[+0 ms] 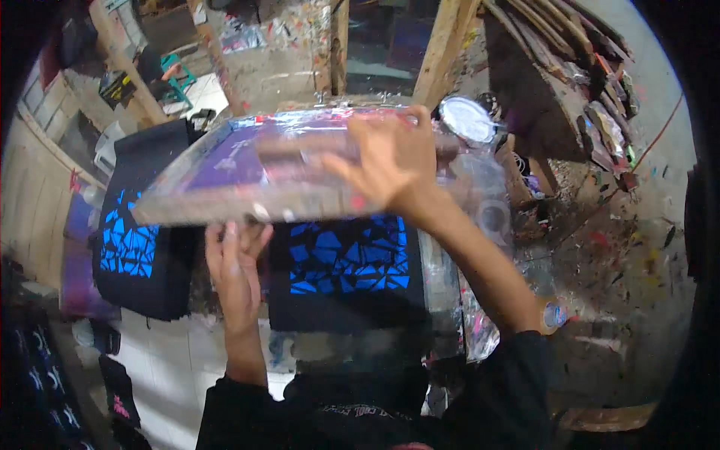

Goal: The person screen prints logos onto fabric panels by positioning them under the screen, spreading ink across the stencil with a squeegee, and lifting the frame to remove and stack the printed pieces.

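A screen-printing frame [196,171] with a purple mesh is tilted up over a black fabric piece [345,307] bearing blue angular shapes. My right hand [382,157] is closed around a blurred wooden squeegee [289,152] lying across the frame, with its thumb stretched leftward. My left hand [236,274] is raised under the frame's near edge, fingers apart and tips at that edge; contact is unclear. A second black piece [172,285] with a similar blue print lies to the left.
A tub [465,118] of white substance stands behind the frame on the right, near a cardboard box [525,172] and stacked stained boards [555,45]. Wooden posts [435,52] rise at the back. A green stool [176,79] is at back left.
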Available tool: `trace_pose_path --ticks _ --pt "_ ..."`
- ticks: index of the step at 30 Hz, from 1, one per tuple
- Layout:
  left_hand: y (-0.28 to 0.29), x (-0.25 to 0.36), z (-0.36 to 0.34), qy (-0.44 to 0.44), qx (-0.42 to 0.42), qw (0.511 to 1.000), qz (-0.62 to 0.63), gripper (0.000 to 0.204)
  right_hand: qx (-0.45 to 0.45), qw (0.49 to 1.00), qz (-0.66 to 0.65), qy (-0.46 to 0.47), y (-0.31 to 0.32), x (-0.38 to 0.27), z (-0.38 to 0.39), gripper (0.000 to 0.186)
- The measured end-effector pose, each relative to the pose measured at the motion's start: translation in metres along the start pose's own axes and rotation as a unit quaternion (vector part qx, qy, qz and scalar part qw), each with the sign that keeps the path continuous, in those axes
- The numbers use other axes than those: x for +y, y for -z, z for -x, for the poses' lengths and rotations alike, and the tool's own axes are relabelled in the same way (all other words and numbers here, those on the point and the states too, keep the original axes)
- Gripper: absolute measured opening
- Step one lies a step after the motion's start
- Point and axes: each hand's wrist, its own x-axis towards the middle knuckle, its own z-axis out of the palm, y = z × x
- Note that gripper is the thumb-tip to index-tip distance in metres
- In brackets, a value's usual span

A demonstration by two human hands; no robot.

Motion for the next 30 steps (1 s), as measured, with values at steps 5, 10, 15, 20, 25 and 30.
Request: trace_pose_path --ticks 5,10,15,20,25,30 --pt "0.092 -0.101 0.047 0.233 0.021 0.971 0.048 0.045 -0.374 0.917 -0.134 -0.050 -0.066 0.000 0.076 0.045" --pt "0.102 -0.123 0.056 0.246 0.044 0.968 0.032 0.045 -0.400 0.897 -0.188 -0.027 -0.074 0.008 0.081 0.046" --pt "0.105 -0.117 0.064 0.218 0.057 0.974 -0.008 0.041 -0.321 0.940 -0.118 -0.001 -0.083 -0.035 0.135 0.030" --pt "0.098 -0.118 0.063 0.232 0.063 0.970 -0.039 0.032 -0.106 0.991 -0.012 0.080 -0.189 0.031 0.090 0.020" --pt "0.105 -0.116 0.053 0.267 0.015 0.960 -0.083 0.033 -0.108 0.993 -0.015 0.039 -0.224 0.061 0.064 0.022" --pt "0.122 -0.122 0.054 0.295 -0.016 0.940 -0.172 0.041 -0.397 0.912 -0.082 0.062 -0.156 0.029 0.061 0.030"
